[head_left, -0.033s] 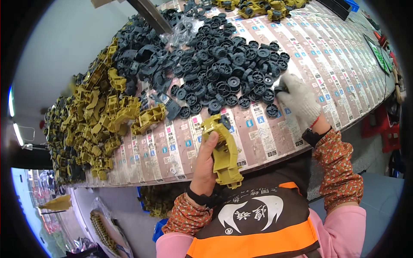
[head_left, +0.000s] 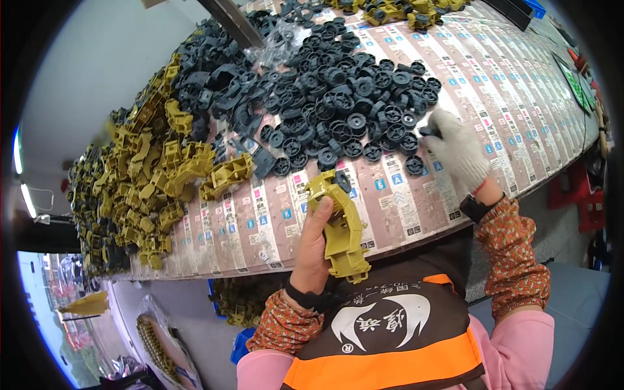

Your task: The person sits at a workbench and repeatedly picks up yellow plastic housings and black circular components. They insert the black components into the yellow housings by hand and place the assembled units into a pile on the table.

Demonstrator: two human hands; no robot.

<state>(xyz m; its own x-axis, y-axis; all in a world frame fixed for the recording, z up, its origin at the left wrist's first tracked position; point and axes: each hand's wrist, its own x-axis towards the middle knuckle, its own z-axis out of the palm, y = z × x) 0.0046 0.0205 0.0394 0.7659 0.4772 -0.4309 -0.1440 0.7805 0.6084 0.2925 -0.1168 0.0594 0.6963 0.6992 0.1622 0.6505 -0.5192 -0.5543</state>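
My left hand is bare and grips a yellow plastic toy vehicle body by its side, thumb on top. A dark wheel sits at the far end of this body. At the right edge of a heap of dark grey toy wheels is my right hand, in a whitish knit glove. Its thumb and fingers pinch a small dark wheel, which the glove partly hides. A lone wheel lies on the table just left of that hand.
Yellow vehicle bodies are piled on the left of the table. Behind the wheels lie dark grey parts and a clear plastic bag. A metal post rises at the back. More yellow bodies lie at the far edge.
The whole view has shifted slightly. The wheel in my right hand shows less between the gloved fingers; my left hand keeps its hold on the yellow body.
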